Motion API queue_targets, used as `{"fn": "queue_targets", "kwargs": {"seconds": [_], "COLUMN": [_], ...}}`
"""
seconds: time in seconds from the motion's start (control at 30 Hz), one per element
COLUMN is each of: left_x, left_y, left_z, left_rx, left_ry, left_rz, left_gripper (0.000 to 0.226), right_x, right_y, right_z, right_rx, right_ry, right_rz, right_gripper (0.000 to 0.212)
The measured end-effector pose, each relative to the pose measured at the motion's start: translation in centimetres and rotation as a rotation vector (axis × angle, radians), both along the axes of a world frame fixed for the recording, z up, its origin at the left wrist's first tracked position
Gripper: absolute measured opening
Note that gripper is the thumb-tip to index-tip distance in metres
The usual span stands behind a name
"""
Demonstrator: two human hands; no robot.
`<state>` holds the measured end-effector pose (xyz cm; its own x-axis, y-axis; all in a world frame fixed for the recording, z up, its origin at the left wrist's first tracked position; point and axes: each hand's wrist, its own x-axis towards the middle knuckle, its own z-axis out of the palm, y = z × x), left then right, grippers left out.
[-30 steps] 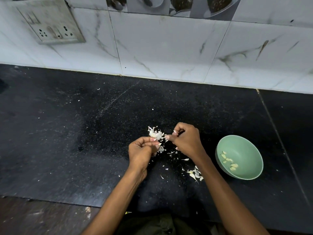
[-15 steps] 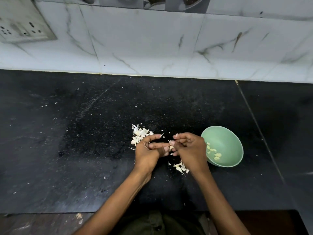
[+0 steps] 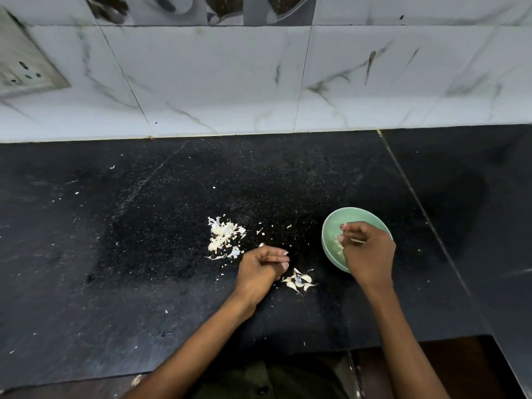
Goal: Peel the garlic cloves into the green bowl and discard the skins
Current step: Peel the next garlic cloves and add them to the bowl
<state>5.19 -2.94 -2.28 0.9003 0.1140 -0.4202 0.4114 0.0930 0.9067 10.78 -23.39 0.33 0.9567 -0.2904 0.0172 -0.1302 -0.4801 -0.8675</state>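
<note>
Green bowl (image 3: 331, 226) half hidden, right hand (image 3: 367, 251) over it

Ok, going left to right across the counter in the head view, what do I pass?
Wall socket → big pile of garlic skins → left hand → small pile of skins → green bowl with the right hand over it.

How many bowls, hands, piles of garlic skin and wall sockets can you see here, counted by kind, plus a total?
Green bowl: 1
Hands: 2, the left hand and the right hand
Piles of garlic skin: 2, the larger pile and the smaller pile
Wall socket: 1
Total: 6
</note>
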Motion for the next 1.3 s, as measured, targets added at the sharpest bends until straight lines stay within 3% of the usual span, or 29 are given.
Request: {"fn": "queue_targets", "kwargs": {"seconds": [0.17,0.27,0.33,0.47,0.53,0.67,0.83,0.97,1.3], "left_x": [-0.5,-0.9,-1.2,-1.6,-1.7,-1.9,-1.9,-1.8,-1.8], "left_y": [0.5,0.8,1.0,1.3,1.4,1.5,1.6,1.6,1.9], "left_z": [-1.4,-2.4,-2.9,-3.6,-3.6,-3.6,-3.9,-4.0,-4.2], "left_rx": [0.101,0.151,0.186,0.211,0.21,0.202,0.167,0.149,0.125], "left_ry": [0.017,0.04,0.042,0.032,0.025,0.01,0.015,0.016,0.012], "left_rz": [0.047,0.081,0.089,0.087,0.086,0.101,0.115,0.115,0.106], "left_gripper": [0.022,0.025,0.026,0.027,0.028,0.026,0.027,0.027,0.029], "right_x": [-1.9,-3.2,-3.9,-4.4,-4.4,-4.3,-5.3,-6.4,-6.7], "right_y": [2.0,3.8,4.7,5.6,5.6,4.9,4.3,4.6,5.6], "right_z": [-0.2,-1.2,-2.5,-4.9,-5.3,-4.9,-4.8,-5.3,-5.6], "right_rx": [-0.064,-0.147,-0.184,-0.207,-0.223,-0.314,-0.43,-0.538,-0.507], "right_ry": [-0.184,-0.259,-0.233,-0.037,0.018,0.008,0.043,0.087,0.04], "right_rz": [0.044,0.169,0.219,0.32,0.356,0.387,0.473,0.548,0.499], "right_gripper": [0.017,0.03,0.036,0.018,0.023,0.035,0.024,0.031,0.022]}}
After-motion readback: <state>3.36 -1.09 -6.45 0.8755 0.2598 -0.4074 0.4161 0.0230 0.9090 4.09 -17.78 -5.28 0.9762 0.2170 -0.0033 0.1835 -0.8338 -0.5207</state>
